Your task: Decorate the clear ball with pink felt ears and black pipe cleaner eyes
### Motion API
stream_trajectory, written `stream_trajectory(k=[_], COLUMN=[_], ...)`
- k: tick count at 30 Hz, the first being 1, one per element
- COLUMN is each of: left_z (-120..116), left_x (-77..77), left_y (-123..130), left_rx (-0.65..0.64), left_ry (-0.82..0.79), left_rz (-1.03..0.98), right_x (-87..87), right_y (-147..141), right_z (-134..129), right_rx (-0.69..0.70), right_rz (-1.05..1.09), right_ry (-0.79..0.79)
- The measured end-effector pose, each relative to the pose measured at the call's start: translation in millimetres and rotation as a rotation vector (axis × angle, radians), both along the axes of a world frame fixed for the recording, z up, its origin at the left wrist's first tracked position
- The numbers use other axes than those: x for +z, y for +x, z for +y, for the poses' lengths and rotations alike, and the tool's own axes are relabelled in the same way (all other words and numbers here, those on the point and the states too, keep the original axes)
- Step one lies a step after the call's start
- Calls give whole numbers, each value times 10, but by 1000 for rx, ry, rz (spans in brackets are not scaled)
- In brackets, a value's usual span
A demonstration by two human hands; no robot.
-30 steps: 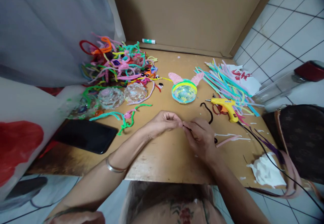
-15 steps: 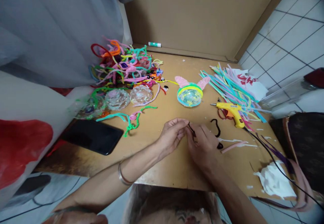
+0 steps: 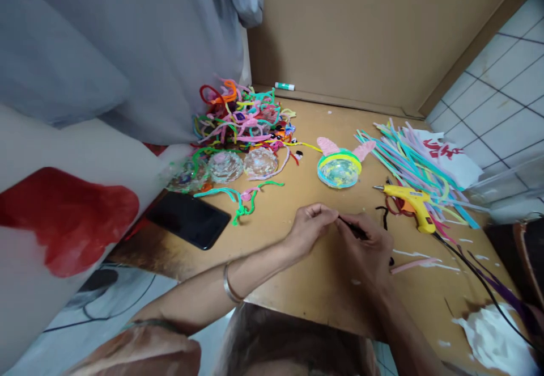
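Over the near middle of the table (image 3: 272, 234), my left hand (image 3: 312, 227) pinches one end of a black pipe cleaner (image 3: 352, 227). My right hand (image 3: 368, 248) is closed on the same pipe cleaner, its fingertips meeting those of the left. Part of the strand is hidden by the fingers. Beyond the hands sits a clear plastic dome (image 3: 339, 172) trimmed with yellow and turquoise bands and two pink ears. Another black pipe cleaner piece (image 3: 385, 216) lies just right of my right hand.
A yellow glue gun (image 3: 410, 200) with its cord lies at right, before a bundle of pipe cleaners (image 3: 412, 157). At left are a phone (image 3: 189, 220), clear domes (image 3: 260, 163) and a tangled pipe cleaner heap (image 3: 242, 118). Crumpled tissue (image 3: 495, 336) lies near right; a glue stick (image 3: 284, 86) at the back.
The view has shifted, so the table's things appear further right. Both hands keep their pinch on the black pipe cleaner; the right hand has turned, and more of the strand shows along its fingers.
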State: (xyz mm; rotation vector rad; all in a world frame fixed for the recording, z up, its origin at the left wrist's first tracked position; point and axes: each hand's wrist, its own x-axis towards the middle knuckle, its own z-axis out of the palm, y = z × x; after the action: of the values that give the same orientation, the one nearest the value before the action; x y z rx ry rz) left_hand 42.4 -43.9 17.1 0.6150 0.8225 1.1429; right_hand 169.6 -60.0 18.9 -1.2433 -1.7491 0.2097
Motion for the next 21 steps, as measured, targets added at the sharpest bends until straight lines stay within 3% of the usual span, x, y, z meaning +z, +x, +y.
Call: stream_trajectory(k=[4, 10, 12, 17, 21], left_z=[78, 207, 235, 270, 238], left_x=[11, 140, 186, 227, 196], left_y=[-73, -313, -394, -477, -383], left_rx=[-118, -477, -528, -584, -437], left_ry=[51, 41, 72, 109, 105], left_rz=[62, 63, 129, 230, 167], right_x=[75, 143, 149, 132, 105], right_y=[24, 32, 35, 40, 35], right_z=[10, -49, -73, -98, -77], right_rx=[24, 115, 155, 217, 154], right_rz=[3, -45, -62, -118, -157], right_ry=[8, -16, -35, -13, 57])
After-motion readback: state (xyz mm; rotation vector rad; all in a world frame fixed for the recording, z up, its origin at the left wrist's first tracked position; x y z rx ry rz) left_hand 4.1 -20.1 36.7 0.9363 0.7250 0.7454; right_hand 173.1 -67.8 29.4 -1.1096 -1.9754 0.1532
